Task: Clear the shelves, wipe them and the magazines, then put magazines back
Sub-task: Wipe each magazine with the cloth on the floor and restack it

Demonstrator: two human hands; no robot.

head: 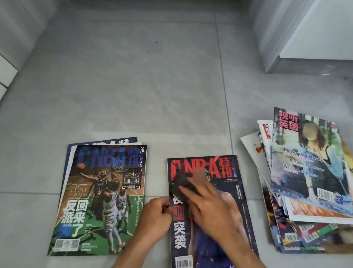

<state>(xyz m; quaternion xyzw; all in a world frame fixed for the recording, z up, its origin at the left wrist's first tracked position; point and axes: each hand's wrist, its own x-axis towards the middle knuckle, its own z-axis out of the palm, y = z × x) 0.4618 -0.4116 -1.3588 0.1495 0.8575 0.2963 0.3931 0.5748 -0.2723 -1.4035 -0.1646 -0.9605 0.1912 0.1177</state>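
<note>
Looking down at a grey tiled floor (132,87), we pressed a dark cloth (180,184) onto the cover of a red-titled basketball magazine (221,251) with our right hand (205,211), its fingers straight and spread. Our left hand (156,214) pinched that magazine's left edge, fingers curled. Just left lay a small stack topped by a green-court magazine (99,202). A loose pile of magazines (316,188) sat to the right.
</note>
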